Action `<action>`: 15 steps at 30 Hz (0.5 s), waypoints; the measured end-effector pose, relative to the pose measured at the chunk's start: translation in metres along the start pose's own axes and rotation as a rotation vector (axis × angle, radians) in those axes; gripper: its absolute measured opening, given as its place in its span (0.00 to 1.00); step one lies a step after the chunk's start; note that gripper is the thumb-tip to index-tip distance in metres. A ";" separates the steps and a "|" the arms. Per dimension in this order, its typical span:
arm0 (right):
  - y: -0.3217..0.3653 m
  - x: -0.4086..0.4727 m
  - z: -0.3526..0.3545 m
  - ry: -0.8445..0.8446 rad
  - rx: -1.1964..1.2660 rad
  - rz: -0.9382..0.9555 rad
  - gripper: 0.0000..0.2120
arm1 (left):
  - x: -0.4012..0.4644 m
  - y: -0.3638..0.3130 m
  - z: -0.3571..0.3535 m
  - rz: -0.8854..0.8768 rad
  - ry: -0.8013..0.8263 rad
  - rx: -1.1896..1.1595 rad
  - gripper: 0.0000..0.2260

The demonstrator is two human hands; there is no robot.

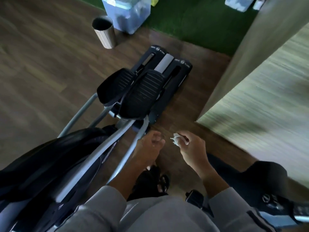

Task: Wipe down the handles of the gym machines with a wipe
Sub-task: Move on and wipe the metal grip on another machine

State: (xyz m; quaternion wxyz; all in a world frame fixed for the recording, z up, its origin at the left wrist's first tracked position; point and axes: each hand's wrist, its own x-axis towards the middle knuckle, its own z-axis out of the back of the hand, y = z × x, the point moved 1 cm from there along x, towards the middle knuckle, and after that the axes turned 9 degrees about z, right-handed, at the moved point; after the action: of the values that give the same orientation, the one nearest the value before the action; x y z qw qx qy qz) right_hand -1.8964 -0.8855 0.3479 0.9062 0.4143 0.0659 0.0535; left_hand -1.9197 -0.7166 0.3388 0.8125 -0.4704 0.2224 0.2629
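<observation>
An elliptical trainer [133, 91] with two black ribbed pedals and grey curved arms fills the left and middle of the blurred view. My right hand [192, 148] grips a crumpled white wipe [177, 139], held over the wooden floor to the right of the machine. My left hand [148, 146] hangs beside the nearest grey bar [132, 153] with fingers loosely curled and nothing in it; whether it touches the bar is unclear. No handle grip of the machine is plainly visible.
A metal waste bin [105, 31] stands on the floor at the back, next to a translucent plastic bin [128, 14] on green turf. A beige wall corner [242, 77] rises on the right. Another dark machine part [270, 195] sits at lower right.
</observation>
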 end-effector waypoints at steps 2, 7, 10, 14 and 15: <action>0.006 0.022 0.006 0.004 -0.028 0.036 0.07 | 0.020 -0.016 0.005 -0.005 0.007 -0.027 0.11; 0.020 0.082 0.021 0.006 -0.054 0.111 0.07 | 0.058 -0.053 0.019 -0.036 0.032 -0.085 0.14; 0.033 0.121 0.018 0.030 -0.061 0.175 0.07 | 0.077 -0.066 0.038 -0.042 -0.044 -0.114 0.14; 0.052 0.161 -0.003 0.129 -0.041 0.244 0.07 | 0.093 -0.063 0.062 0.023 -0.196 -0.205 0.13; 0.055 0.170 -0.009 0.168 -0.032 0.268 0.07 | 0.096 -0.061 0.067 0.048 -0.226 -0.231 0.13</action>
State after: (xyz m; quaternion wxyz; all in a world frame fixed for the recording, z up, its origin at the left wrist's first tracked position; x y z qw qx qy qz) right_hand -1.7324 -0.8172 0.3711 0.8886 0.3992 0.0848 0.2093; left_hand -1.7999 -0.6627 0.3506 0.7663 -0.5226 0.1090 0.3575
